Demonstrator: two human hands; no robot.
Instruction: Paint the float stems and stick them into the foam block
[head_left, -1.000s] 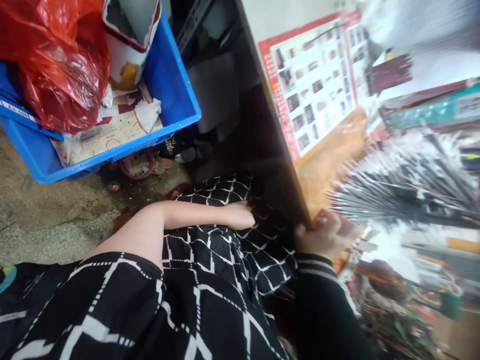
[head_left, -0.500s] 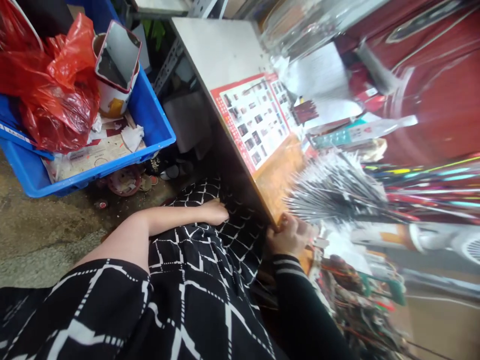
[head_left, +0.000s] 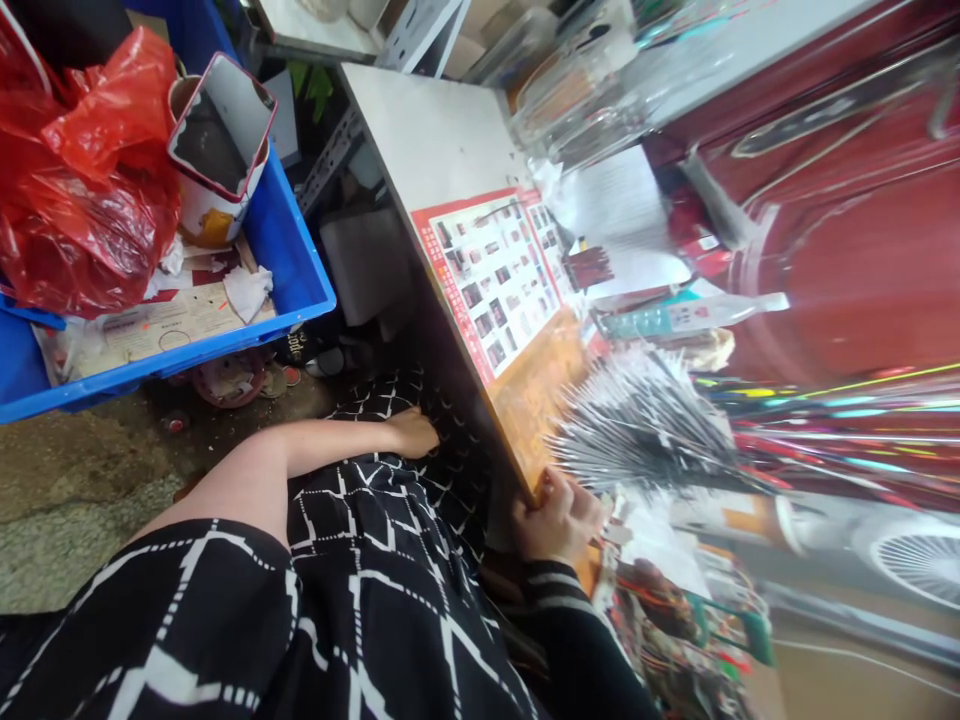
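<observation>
My left hand [head_left: 412, 432] rests low over the black and white patterned cloth [head_left: 367, 600] on my lap, its fingers curled in; what they hold, if anything, is hidden. Below the orange-brown part of the tabletop [head_left: 525, 415], my right hand [head_left: 559, 515] is closed around the table's near edge, its fingers bent over the top. A striped dark cuff covers that wrist. Close by my right fingers lies a bundle of thin silvery sticks [head_left: 641, 420]. A red-bordered printed sheet [head_left: 491, 280] lies flat on the table.
On the left stands a blue crate [head_left: 300, 260] with a red plastic bag [head_left: 105, 200] and an open tin [head_left: 225, 125]. A clear bottle [head_left: 690, 313], white papers [head_left: 619, 220] and a white fan [head_left: 915, 555] are at the right. Tangled items crowd the lower right.
The view has shifted, so the table, sheet and sticks appear farther left and lower. My right hand keeps its hold on the table edge, and my left hand keeps its pose on my lap.
</observation>
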